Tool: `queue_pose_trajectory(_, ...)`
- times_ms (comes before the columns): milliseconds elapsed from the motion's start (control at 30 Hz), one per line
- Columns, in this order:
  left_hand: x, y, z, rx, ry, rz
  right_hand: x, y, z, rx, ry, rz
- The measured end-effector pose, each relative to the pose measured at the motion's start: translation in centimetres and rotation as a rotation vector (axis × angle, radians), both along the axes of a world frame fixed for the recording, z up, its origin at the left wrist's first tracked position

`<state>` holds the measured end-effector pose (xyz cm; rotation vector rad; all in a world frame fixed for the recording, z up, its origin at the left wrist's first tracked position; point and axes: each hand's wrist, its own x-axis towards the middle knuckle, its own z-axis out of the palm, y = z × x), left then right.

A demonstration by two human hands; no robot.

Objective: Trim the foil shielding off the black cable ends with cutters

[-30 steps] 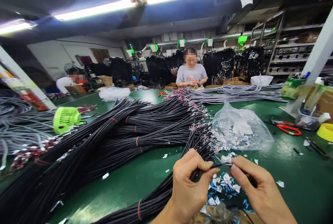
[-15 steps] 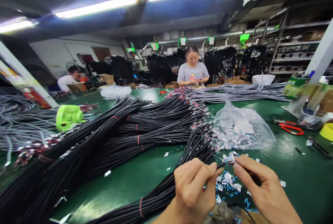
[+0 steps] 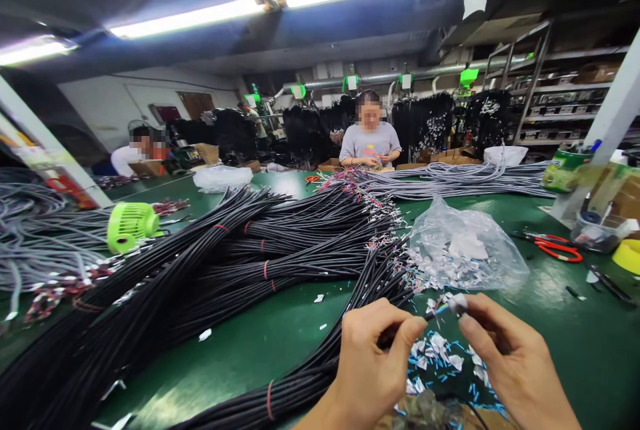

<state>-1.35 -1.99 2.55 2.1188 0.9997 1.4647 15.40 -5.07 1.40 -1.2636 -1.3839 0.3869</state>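
Observation:
My left hand (image 3: 375,350) is closed round the end of a black cable (image 3: 431,315), whose thin coloured wires fan out to the right. The thumb and forefinger of my right hand (image 3: 510,350) pinch a small white wrapping piece (image 3: 457,303) at the tips of these wires. Below both hands lie white scraps (image 3: 437,347) and short blue wire bits (image 3: 474,391). A bundle of black cables (image 3: 305,367), tied with a red band, runs along the table left of my left hand.
More black cable bundles (image 3: 200,270) cover the green table (image 3: 260,343). A clear plastic bag (image 3: 470,250) holds white scraps. Red-handled scissors (image 3: 557,248) lie at the right, a green fan (image 3: 131,225) at the left. A person (image 3: 370,140) sits across the table, near grey cables (image 3: 450,178).
The white piece in my right fingers has shifted slightly right and up, away from my left hand, and more of the coloured wires shows. My left hand has turned a little.

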Motion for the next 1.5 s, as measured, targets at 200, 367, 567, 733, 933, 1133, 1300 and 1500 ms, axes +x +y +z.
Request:
queue_pose_trajectory(200,0.4,-0.2,-0.6,0.137,0.009,-0.036,-0.5,-0.1,0.5,-0.084,0.188,0.066)
queue_pose_trajectory(367,0.5,0.1,-0.8,0.145,-0.014,-0.048,-0.3,0.0,0.1,-0.180,0.293,0.205)
queue_pose_trajectory(567,0.7,0.8,-0.9,-0.187,-0.076,-0.081,-0.2,0.7,-1.5,-0.304,0.517,0.395)
queue_pose_trajectory(733,0.7,0.8,-1.3,0.067,-0.040,-0.023,0.5,1.5,-1.6,-0.292,0.185,0.326)
queue_pose_trajectory(933,0.4,1.0,-1.8,0.226,0.059,-0.007,0.4,1.2,-0.4,-0.032,-0.195,0.197)
queue_pose_trajectory(1133,0.0,0.9,-1.3,0.099,0.042,-0.062,1.3,1.7,-0.2,0.028,-0.255,0.284)
queue_pose_trajectory(1300,-0.2,1.0,-0.5,-0.130,-0.002,-0.153,0.5,1.3,-1.0,-0.168,0.211,0.401)
queue_pose_trajectory(1500,0.2,0.9,-0.3,-0.264,-0.034,-0.202,-0.1,1.1,-0.8,-0.308,0.430,0.489)
